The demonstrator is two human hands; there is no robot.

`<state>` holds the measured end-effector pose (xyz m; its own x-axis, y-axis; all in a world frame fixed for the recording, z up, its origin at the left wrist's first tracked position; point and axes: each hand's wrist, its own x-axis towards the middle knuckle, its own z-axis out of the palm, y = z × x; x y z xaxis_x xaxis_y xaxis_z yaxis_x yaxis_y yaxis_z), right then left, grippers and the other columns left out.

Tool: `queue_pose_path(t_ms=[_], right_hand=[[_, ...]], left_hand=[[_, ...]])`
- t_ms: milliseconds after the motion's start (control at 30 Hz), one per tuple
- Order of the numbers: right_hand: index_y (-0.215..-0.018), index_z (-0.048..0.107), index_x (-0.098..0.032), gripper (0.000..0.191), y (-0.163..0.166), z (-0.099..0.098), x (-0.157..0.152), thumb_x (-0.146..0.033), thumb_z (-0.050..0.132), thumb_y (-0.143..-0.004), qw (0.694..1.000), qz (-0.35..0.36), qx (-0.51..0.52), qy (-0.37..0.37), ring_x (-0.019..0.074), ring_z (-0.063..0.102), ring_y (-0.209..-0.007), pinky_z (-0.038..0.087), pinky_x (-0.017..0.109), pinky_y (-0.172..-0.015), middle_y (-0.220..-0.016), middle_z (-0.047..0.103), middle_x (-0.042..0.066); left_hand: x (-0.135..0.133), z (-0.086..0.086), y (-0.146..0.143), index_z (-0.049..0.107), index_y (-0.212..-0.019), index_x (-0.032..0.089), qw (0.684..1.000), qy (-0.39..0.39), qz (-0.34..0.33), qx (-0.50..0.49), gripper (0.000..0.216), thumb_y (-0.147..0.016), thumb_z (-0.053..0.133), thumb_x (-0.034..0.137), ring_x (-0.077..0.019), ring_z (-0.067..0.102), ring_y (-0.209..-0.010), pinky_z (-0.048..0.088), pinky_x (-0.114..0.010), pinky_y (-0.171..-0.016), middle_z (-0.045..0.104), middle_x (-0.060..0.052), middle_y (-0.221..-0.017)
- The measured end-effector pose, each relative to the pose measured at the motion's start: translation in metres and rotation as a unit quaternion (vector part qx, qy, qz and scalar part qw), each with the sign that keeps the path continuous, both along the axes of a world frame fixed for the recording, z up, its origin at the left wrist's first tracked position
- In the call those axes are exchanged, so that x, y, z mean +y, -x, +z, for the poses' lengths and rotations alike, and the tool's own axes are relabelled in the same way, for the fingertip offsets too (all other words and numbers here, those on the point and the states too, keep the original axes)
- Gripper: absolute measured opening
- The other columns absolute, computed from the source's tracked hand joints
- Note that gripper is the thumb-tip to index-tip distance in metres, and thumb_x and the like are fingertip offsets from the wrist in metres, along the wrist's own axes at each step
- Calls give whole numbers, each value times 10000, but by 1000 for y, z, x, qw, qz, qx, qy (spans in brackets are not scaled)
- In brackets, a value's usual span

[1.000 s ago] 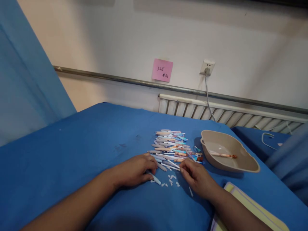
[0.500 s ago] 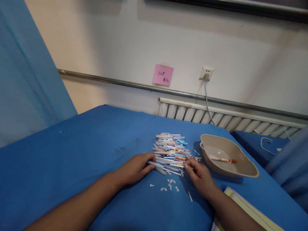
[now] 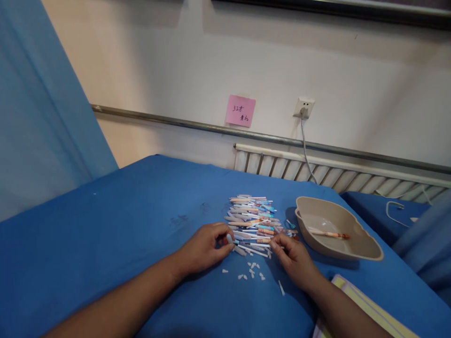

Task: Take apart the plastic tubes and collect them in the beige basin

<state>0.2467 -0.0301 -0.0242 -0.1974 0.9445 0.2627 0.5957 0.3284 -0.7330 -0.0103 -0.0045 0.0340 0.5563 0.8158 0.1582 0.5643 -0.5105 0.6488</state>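
My left hand [image 3: 207,246] is closed on a light blue pen barrel [image 3: 230,239], whose pale end sticks out between thumb and fingers at the left edge of a pile of pens and pen parts [image 3: 248,217]. At the pile's right edge, my right hand [image 3: 292,257] has thumb and forefinger pinched together. A thin pale bit shows at its fingertips, too small to name. Orange, grey, white and blue pieces lie side by side in the pile. Several small white cone-shaped tips [image 3: 252,271] are scattered in front of it.
Right of the pile stands a beige basin [image 3: 366,251] with an orange-and-white pen [image 3: 329,234] inside. A yellow-and-white pad [image 3: 366,300] lies under my right forearm. The blue cloth [image 3: 116,211] reaches back to a radiator [image 3: 271,164], where a cable hangs from a socket [image 3: 303,108].
The light blue barrel in my left hand has turned from pointing right across the pile to pointing up towards me. My right hand stays pinched at the pile's right edge.
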Motion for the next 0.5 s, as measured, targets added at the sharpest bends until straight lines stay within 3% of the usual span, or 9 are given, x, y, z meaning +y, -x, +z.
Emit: queue_pose_path(t_ms=[200, 500], right_hand=[[-706, 492, -199, 269, 0, 0, 1, -381, 407, -885, 1000, 0, -2, 0, 122, 460, -542, 336, 227, -518, -573, 489, -33], [-708, 497, -200, 242, -2, -1, 3, -353, 422, -879, 1000, 0, -4, -1, 120, 467, -537, 324, 218, -516, -566, 488, -42]], left_hand=[[-1, -1, -1, 599, -721, 184, 998, 8, -29, 64, 101, -754, 513, 225, -117, 478, -592, 350, -200, -562, 563, 25, -653], [5, -1, 2, 561, -734, 182, 998, 47, 25, 36, 152, -787, 476, 296, -128, 502, -604, 355, -205, -556, 569, 30, -654]])
